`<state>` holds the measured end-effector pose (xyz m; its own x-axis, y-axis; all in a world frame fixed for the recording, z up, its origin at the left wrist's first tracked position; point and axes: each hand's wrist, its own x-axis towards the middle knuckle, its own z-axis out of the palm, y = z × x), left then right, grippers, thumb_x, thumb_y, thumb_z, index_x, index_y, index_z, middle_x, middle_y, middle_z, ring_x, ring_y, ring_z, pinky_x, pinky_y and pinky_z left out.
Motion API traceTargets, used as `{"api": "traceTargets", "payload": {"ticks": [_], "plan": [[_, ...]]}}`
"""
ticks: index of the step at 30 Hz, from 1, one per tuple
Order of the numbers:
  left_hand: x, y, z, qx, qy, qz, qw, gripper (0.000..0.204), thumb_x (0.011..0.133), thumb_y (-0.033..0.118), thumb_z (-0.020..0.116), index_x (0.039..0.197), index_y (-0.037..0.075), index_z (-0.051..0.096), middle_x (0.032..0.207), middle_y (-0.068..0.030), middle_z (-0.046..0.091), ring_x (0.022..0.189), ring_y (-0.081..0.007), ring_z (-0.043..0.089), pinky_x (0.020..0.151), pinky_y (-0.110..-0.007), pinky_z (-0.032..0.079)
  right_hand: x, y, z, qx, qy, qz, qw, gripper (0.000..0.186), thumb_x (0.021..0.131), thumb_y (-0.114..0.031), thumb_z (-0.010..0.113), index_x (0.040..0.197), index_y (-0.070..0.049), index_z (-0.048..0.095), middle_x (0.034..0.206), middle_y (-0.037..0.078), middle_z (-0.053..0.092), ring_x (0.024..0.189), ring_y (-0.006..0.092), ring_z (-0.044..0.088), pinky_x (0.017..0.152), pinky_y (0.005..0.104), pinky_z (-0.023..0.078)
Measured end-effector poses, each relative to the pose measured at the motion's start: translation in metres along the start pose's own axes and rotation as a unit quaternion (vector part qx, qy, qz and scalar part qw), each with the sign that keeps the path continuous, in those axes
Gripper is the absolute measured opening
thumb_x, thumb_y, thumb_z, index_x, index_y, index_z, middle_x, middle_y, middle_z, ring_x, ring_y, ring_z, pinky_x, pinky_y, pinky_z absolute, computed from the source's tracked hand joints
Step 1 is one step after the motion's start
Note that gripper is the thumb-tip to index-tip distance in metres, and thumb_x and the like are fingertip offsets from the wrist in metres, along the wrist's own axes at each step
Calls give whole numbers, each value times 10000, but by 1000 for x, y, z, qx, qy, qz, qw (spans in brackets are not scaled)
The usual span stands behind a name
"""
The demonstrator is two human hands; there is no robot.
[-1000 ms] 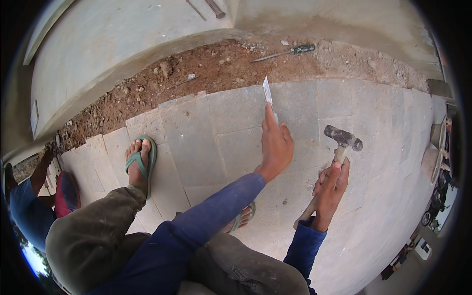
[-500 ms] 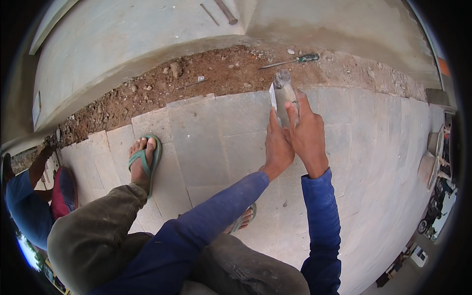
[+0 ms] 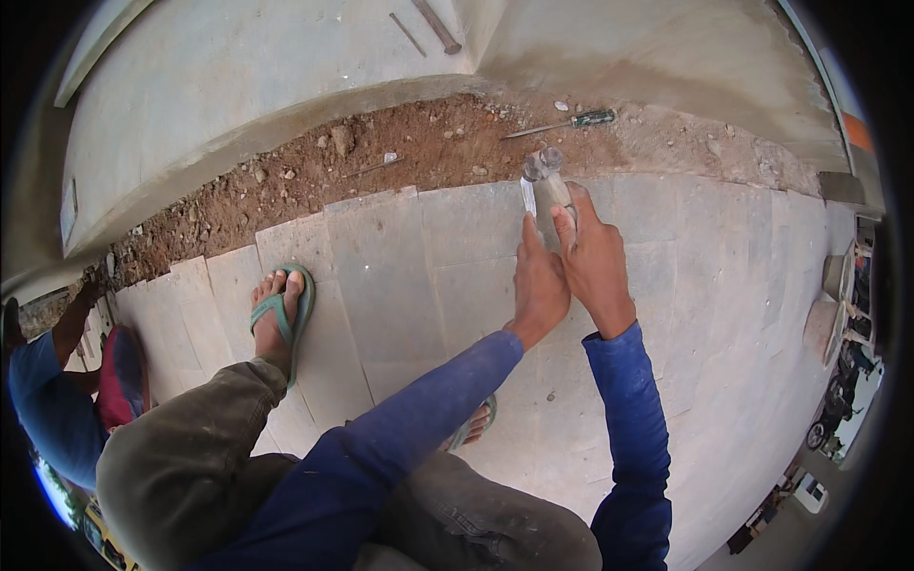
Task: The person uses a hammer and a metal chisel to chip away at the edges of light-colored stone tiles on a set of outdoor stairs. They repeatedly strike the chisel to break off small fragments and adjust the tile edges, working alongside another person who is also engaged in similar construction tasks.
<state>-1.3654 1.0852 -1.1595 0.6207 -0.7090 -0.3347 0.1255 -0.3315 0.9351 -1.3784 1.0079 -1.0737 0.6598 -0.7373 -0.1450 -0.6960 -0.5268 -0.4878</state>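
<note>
In my right hand [image 3: 594, 257] is a hammer [image 3: 545, 164], its handle pointing back toward me and its grey, dusty head away from me. The fingers are wrapped round the handle. Just to the left, my left hand [image 3: 541, 290] grips a thin flat piece [image 3: 528, 197], pale and seen almost edge-on, perhaps a piece of tile. The hammer head lies against or very near its far end; I cannot tell if they touch. The two hands are close together above the tiled paving, and much of the flat piece is hidden by fingers.
A strip of bare soil [image 3: 314, 171] runs between the paving [image 3: 381, 295] and a pale wall base [image 3: 257, 71]. A screwdriver [image 3: 592, 118] lies on the soil. Two metal rods [image 3: 438, 27] rest on the ledge. Another person [image 3: 52, 400] crouches at far left.
The hammer head has shifted slightly toward me and left, closer to the far end of the flat piece. Both hands keep their grip.
</note>
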Motion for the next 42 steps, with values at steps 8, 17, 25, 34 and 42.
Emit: {"api": "traceTargets", "payload": {"ticks": [8, 17, 25, 34, 42], "plan": [[-4, -4, -3, 2, -15, -24, 1000, 707, 956, 67, 495, 1545, -55, 124, 1357, -358, 439, 1234, -491, 492, 1014, -552, 408, -7, -7, -4, 11, 12, 14, 1000, 382, 1037, -315, 527, 1344, -90, 496, 715, 246, 650, 685, 456, 669, 571, 510, 469], [-5, -9, -1, 27, 10, 13, 1000, 694, 958, 57, 489, 1545, -46, 135, 1362, -348, 448, 1209, -494, 520, 994, -552, 428, -11, -3, -9, -20, 12, 5, 1000, 385, 1037, -316, 520, 1347, -90, 499, 713, 257, 643, 693, 485, 650, 574, 531, 461], [0, -2, -7, 18, -11, -10, 1000, 675, 958, 65, 492, 1535, -43, 160, 1317, -352, 471, 1185, -498, 529, 985, -557, 430, -7, 1, -11, -25, -8, 28, 999, 386, 1043, -331, 513, 1359, -109, 503, 732, 241, 661, 703, 479, 654, 581, 521, 471], [37, 75, -62, -127, -112, -235, 957, 583, 971, 106, 469, 1482, -87, 264, 1209, -341, 584, 1023, -470, 635, 890, -497, 485, -86, 16, -22, 133, 140, 182, 964, 403, 1075, -377, 463, 1338, -78, 526, 740, 107, 567, 585, 189, 548, 524, 334, 423], [-11, 4, -42, 187, 34, 112, 975, 548, 1003, 183, 468, 1452, -83, 299, 934, -200, 592, 757, -256, 612, 740, -420, 516, -172, 65, 22, 255, 244, 361, 863, 465, 1053, -380, 528, 1274, 29, 528, 704, 10, 501, 586, 72, 492, 506, 233, 374]]}}
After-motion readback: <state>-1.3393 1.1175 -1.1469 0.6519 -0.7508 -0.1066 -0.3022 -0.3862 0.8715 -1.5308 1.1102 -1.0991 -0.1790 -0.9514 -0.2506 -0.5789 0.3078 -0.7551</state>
